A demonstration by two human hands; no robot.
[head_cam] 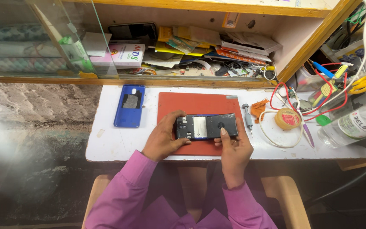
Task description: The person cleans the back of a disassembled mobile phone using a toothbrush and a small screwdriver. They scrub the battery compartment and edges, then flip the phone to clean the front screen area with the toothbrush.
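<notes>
At frame centre we hold an opened phone (206,126) just above the red mat (195,104), back side up. Our left hand (162,138) clasps its left end; our right hand (234,148) grips the right end, thumb pressed on the back. Left of the mat lies a blue back cover (129,106); right of it a screwdriver (247,116), a tape roll (287,118) and a clear bottle (352,124) on the white surface (106,140). The shelf clutter above is hard to make out.
</notes>
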